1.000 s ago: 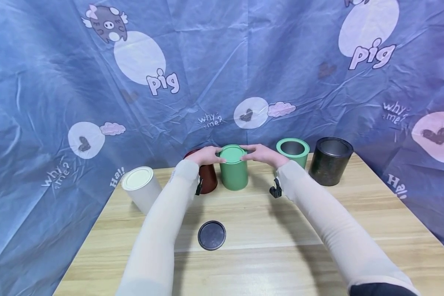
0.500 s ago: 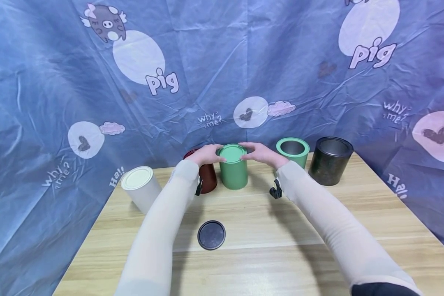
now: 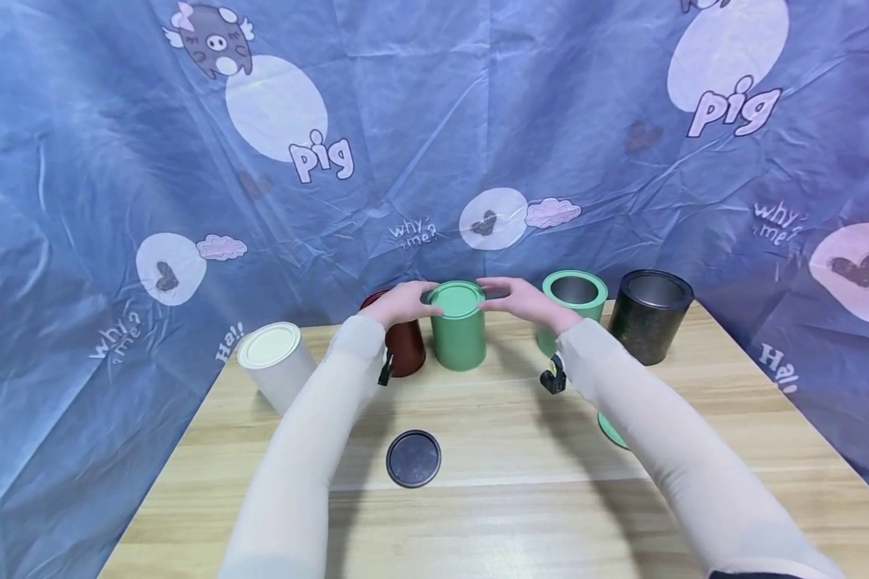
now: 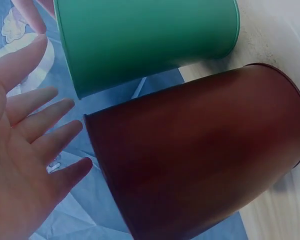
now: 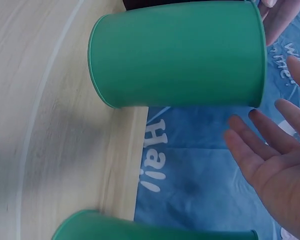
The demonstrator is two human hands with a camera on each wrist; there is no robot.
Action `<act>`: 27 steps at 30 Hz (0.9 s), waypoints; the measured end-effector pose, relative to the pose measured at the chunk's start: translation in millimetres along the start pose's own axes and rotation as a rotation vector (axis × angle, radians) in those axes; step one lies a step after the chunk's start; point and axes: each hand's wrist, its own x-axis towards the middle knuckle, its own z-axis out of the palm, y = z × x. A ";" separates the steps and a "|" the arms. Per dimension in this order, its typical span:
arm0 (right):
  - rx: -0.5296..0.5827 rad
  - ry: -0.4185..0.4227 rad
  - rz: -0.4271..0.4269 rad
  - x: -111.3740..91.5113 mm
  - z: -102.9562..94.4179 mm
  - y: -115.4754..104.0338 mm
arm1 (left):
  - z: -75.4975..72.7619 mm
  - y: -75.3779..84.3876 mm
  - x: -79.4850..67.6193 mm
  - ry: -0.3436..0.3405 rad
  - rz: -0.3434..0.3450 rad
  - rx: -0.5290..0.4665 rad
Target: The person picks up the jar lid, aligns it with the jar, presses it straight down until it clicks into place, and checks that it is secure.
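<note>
A green can with a green lid on top stands upright at the back middle of the table. On its left side my left hand is spread at lid height, its fingers straight and relaxed; whether a fingertip touches the rim I cannot tell. My right hand is at the can's right side, fingers extended and holding nothing. In the right wrist view its fingers show a gap from the can. A dark red can stands close beside the green one, partly hidden behind my left hand in the head view.
A white lidded can is at the left. Toward the right back stand an open green can and an open black can. A black lid lies in front; a green lid shows beside my right forearm. Blue cloth hangs behind.
My right hand has drawn slightly right, away from the lidded green can. The green lid beside my right forearm has come into view. My left hand has hardly moved.
</note>
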 end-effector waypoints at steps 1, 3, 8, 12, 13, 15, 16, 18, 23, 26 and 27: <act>0.000 -0.001 -0.003 -2.3 -1.7 -0.4 | -0.5 1.0 -1.4 0.004 0.001 -0.005; 0.006 -0.003 -0.003 -7.6 -5.0 -1.8 | -0.7 3.4 -4.1 0.014 0.002 -0.011; 0.009 -0.027 0.005 -20.8 -12.1 -2.1 | -0.4 13.7 -10.6 0.031 0.038 0.000; -0.025 -0.041 0.016 -31.4 -17.3 0.8 | 1.1 23.2 -15.0 0.019 0.064 0.035; -0.031 -0.042 0.013 -33.9 -18.6 1.9 | 2.0 25.3 -15.4 0.017 0.068 0.041; -0.045 -0.040 0.014 -38.8 -20.6 4.7 | 3.5 29.1 -16.0 0.014 0.080 0.059; -0.049 -0.040 0.013 -41.6 -21.6 6.1 | 4.3 31.9 -16.6 0.016 0.085 0.066; -0.055 -0.038 0.011 -47.5 -23.6 9.2 | 7.7 36.6 -16.3 0.026 0.110 0.087; -0.063 -0.029 0.008 -67.1 -27.4 17.2 | 20.5 51.4 -16.6 0.038 0.174 0.160; -0.059 -0.017 -0.007 -79.1 -28.4 22.5 | 28.7 60.5 -17.2 0.038 0.203 0.180; -0.048 -0.018 -0.007 -83.2 -28.8 24.2 | 31.4 63.4 -17.2 0.037 0.211 0.189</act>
